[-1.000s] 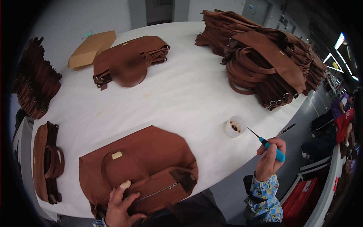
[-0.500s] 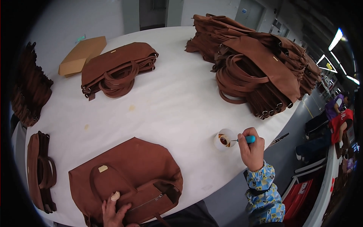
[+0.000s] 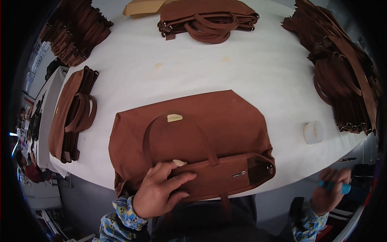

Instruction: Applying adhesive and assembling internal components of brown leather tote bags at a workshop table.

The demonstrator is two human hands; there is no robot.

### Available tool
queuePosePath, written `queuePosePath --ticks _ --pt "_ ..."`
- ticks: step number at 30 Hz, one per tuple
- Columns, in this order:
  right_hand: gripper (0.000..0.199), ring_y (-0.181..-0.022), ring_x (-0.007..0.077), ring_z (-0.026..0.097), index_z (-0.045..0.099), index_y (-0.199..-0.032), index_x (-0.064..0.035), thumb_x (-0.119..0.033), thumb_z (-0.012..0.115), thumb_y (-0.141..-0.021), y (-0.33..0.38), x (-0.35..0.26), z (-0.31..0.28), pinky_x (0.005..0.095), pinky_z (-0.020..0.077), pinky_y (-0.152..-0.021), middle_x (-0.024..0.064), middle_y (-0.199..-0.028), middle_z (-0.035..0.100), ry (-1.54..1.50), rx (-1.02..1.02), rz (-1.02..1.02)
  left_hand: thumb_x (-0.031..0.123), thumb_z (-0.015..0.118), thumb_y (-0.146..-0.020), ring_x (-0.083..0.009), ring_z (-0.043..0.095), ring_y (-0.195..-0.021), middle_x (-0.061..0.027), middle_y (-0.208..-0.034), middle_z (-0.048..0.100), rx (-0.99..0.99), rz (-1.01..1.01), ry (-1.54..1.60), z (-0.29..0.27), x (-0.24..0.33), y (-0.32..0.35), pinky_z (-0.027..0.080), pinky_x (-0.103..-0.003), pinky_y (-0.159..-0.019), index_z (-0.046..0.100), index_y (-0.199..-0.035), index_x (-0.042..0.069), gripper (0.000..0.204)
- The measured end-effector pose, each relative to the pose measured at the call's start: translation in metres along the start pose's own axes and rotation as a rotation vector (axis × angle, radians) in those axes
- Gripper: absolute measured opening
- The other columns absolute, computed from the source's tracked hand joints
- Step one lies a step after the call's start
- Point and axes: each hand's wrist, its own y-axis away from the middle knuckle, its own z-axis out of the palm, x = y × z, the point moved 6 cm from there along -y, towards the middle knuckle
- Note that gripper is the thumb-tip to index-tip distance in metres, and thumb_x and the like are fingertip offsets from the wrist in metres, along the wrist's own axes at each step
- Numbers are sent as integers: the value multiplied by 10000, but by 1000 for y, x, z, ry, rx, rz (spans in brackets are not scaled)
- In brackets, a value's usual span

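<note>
A brown handbag (image 3: 242,121) lies flat in front of me, its opening and zip toward me. My left hand (image 3: 159,191) rests on it near the opening, fingers apart, holding nothing. A pale cover sits on one fingertip. Inside the upper handle's loop, by the top of its arc, a small pale yellow piece (image 3: 174,117) lies on the bag. At the lower right, off the table edge, my right hand (image 3: 328,191) is closed round a teal-handled tool (image 3: 345,188), whose tip I cannot make out. A translucent white cup (image 3: 313,132) stands right of the bag.
Folded brown bags (image 3: 209,18) lie at the table's far side, with cardboard (image 3: 143,7) behind. More bags (image 3: 72,115) sit at the left, beyond them a pile of brown pieces (image 3: 76,32). A large stack (image 3: 342,76) fills the right side of the white table (image 3: 193,72).
My right hand has left the cup with the teal-handled tool and come back toward me, past the table edge. The view has swung rightward and down. My left hand stays on the bag.
</note>
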Motion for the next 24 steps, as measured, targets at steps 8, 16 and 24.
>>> queuePosePath --ticks 8,16,24 --pt "202 -462 152 515 505 -744 -20 -171 638 -765 58 42 85 241 400 -463 79 -554 542 87 -349 436 71 677 -671 -228 515 -853 -72 -967 507 -63 -45 126 7 -18 -1 403 -345 -755 561 -1157 176 511" --pt "197 -475 124 527 513 -741 -32 -181 639 -770 62 52 88 230 406 -470 63 -567 562 155 -395 442 56 703 -650 -256 519 -848 -104 -989 521 -15 -12 112 5 -15 -1 429 -341 -783 577 -1123 131 496" --pt "195 -476 117 527 517 -720 -35 -180 638 -768 60 52 89 225 407 -471 54 -562 563 177 -383 434 61 704 -650 -259 518 -847 -102 -983 522 -10 -15 99 5 -14 -2 431 -342 -778 578 -1123 137 496"
